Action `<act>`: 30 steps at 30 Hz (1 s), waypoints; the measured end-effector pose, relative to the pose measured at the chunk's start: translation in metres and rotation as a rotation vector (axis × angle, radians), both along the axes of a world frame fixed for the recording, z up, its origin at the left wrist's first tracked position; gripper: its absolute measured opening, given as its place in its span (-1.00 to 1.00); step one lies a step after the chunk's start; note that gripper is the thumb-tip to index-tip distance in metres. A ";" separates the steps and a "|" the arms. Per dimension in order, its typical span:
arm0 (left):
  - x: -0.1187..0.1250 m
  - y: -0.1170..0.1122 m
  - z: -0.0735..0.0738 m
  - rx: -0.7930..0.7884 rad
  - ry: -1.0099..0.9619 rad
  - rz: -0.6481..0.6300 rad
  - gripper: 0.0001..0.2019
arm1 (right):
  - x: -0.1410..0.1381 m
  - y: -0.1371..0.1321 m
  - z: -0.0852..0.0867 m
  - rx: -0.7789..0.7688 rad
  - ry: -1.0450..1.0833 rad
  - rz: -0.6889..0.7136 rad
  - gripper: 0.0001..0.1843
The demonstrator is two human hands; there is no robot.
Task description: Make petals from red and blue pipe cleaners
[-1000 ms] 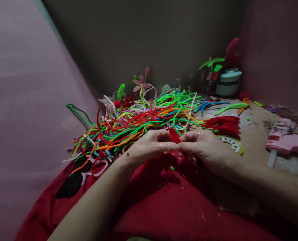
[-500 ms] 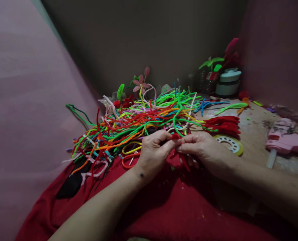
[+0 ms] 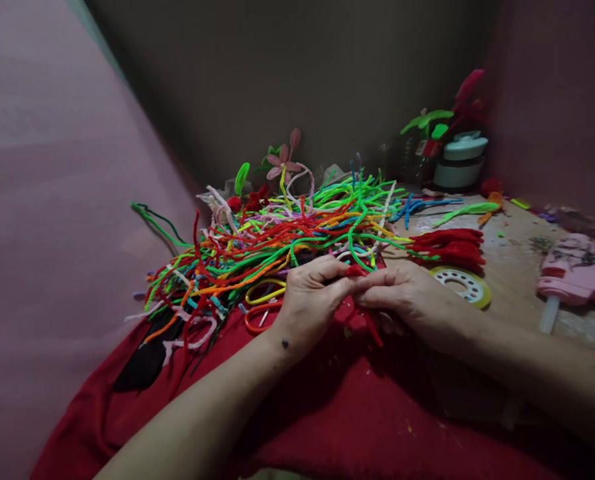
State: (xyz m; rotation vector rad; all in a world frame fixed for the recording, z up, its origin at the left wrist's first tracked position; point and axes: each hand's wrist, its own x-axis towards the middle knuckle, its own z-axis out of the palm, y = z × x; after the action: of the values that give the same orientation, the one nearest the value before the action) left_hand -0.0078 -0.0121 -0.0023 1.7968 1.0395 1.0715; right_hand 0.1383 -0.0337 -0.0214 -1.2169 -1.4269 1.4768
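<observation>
Beyond right hand (image 3: 408, 291), label (image 3: 429, 149) (illegible)

Red piece's tail (image 3: 374, 329) now below the hands (image 3: 308, 299) (image 3: 420, 292), yellow loop (image 3: 263, 302) in fuller view

The head camera looks forward and down from close above the near red cloth (image 3: 337, 407) toward the far dark wall (image 3: 297, 73).

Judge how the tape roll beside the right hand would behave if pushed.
The tape roll would probably slide rather than roll, since it lies flat. It seems unlikely to tip, being low and broad. It may be light for its size, judging by its ring of holes.
</observation>
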 end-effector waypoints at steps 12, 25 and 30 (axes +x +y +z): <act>0.003 0.001 -0.001 -0.046 -0.031 0.050 -0.84 | 0.000 -0.002 0.000 -0.031 -0.028 0.011 -0.78; 0.000 0.005 0.001 -0.277 -0.058 0.016 -0.74 | 0.000 -0.002 0.002 -0.033 -0.003 0.039 -0.72; -0.005 0.014 0.005 -0.437 -0.114 -0.111 -0.71 | 0.001 0.003 -0.002 0.006 0.102 -0.102 -0.70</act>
State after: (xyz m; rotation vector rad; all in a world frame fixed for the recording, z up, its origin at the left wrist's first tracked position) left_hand -0.0131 0.0019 0.0027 1.4079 1.0017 0.7955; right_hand 0.1395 -0.0303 -0.0239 -1.1760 -1.2819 1.4432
